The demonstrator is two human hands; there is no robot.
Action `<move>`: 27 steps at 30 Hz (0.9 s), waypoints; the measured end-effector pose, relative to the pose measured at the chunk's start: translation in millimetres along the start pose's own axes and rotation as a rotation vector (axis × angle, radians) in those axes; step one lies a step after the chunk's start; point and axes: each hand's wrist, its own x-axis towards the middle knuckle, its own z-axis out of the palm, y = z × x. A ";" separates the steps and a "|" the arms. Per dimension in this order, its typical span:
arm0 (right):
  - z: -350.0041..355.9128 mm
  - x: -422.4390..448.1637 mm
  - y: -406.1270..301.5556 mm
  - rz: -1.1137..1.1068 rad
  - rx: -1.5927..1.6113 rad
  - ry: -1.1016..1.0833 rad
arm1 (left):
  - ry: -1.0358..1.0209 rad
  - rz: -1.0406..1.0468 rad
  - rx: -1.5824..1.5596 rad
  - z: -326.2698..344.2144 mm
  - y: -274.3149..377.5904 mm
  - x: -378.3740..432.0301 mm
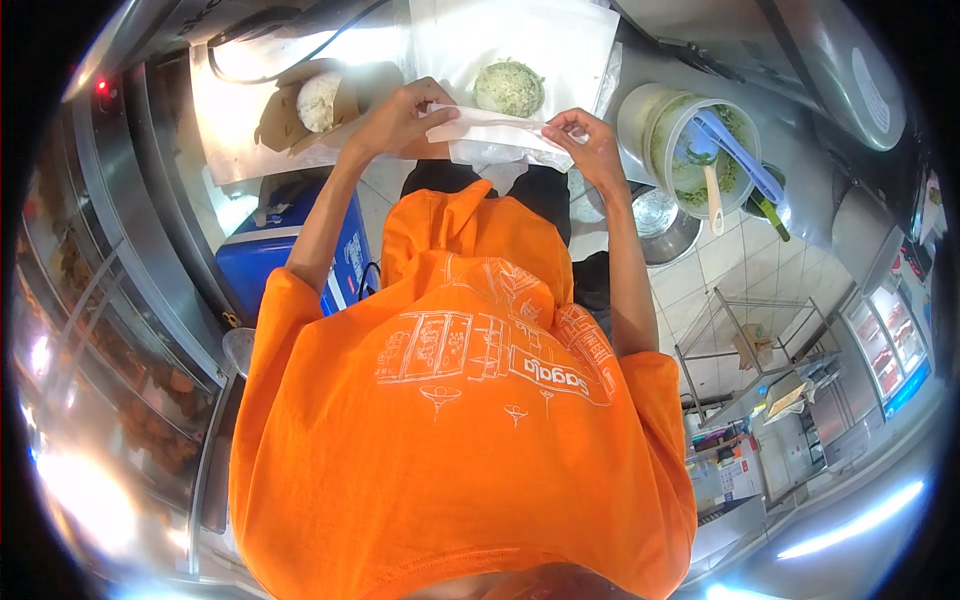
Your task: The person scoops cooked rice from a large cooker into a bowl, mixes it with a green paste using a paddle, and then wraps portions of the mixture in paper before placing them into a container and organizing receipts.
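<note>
A rounded mound of green-flecked rice (508, 88) rests on a sheet of white wrapping paper (450, 37) on the counter. The paper's near edge (487, 127) is lifted and folded along a strip in front of the mound. My left hand (405, 112) pinches the left end of this strip between thumb and fingers. At its right end, my right hand (583, 141) grips the paper the same way. Left of my left hand, a mound of white rice (319, 103) sits in an opened brown paper wrapper (289, 112).
To the right stands a translucent tub (652, 120) smeared green inside, holding a blue plastic utensil (731, 142) and a cream-handled spoon (713, 199). Below it is a metal pot (664, 225). A blue cooler box (262, 262) and a glass food display case (112, 337) are at left.
</note>
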 end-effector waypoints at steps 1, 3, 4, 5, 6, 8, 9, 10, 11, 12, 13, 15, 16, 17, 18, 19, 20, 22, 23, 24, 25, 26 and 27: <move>-1.0 -3.7 5.3 0.003 0.064 -0.006 | 0.001 0.004 0.001 0.9 -3.6 -1.1; -7.6 -7.5 10.2 0.006 0.128 -0.011 | 0.024 -0.013 -0.054 3.6 -8.9 -3.8; -12.1 -9.8 9.6 0.093 0.082 -0.062 | 0.023 -0.012 -0.055 5.1 -10.6 -6.0; -14.8 -11.6 9.2 0.179 0.036 -0.114 | 0.011 -0.072 -0.086 6.8 -12.1 -9.0; -15.7 -13.4 5.9 0.182 0.037 -0.111 | -0.005 -0.131 -0.116 7.5 -10.2 -11.0; -17.6 -15.4 -0.5 0.252 0.055 -0.152 | 0.014 -0.170 -0.090 6.9 -6.9 -13.5; -21.6 -15.0 -5.0 0.251 0.055 -0.151 | 0.038 -0.209 -0.064 6.2 -4.9 -14.4; -27.3 -14.4 -9.4 0.277 0.058 -0.238 | 0.039 -0.208 -0.064 6.3 -5.5 -16.5; -30.9 -14.4 -11.4 0.303 0.060 -0.325 | 0.113 -0.195 -0.047 6.7 -7.3 -19.6; -31.4 -15.1 -8.9 0.302 0.060 -0.321 | 0.184 -0.180 -0.028 5.8 -4.5 -20.5; -30.7 -15.2 -5.7 0.264 0.046 -0.351 | 0.183 -0.176 -0.027 6.8 -0.9 -22.0; -28.8 -14.4 -7.6 0.221 0.030 -0.384 | 0.296 -0.115 -0.082 11.2 9.0 -26.6; -27.2 -13.9 -12.3 0.260 -0.042 -0.348 | 0.302 -0.116 -0.080 13.5 10.6 -28.7; -25.0 -13.3 -17.0 0.298 -0.113 -0.312 | 0.319 -0.084 -0.040 16.5 10.8 -30.9; -17.9 -13.1 -27.5 0.294 -0.112 -0.317 | 0.335 -0.053 0.001 18.1 11.3 -32.8; -5.9 -13.4 -41.8 0.110 -0.096 -0.196 | 0.338 -0.057 0.004 18.2 14.1 -33.0; 8.3 -11.1 -54.8 -0.072 -0.078 -0.075 | 0.309 -0.049 -0.046 17.2 17.4 -32.4; 44.5 -4.1 -80.8 -0.270 -0.184 -0.004 | 0.269 -0.033 -0.096 15.9 19.8 -32.7; 58.0 -1.3 -89.2 -0.468 -0.296 0.066 | 0.259 -0.045 -0.071 15.5 20.1 -32.3; 69.2 3.6 -86.9 -0.469 -0.297 0.068 | 0.253 -0.057 -0.044 14.9 20.4 -32.3; 81.6 11.3 -79.0 -0.442 -0.311 0.006 | 0.255 -0.057 -0.042 15.6 18.5 -34.1; 89.5 15.7 -70.4 -0.416 -0.325 -0.056 | 0.323 -0.013 0.029 17.6 15.1 -36.3; 93.3 17.3 -65.5 -0.420 -0.321 -0.068 | 0.397 0.020 0.101 17.1 13.6 -40.2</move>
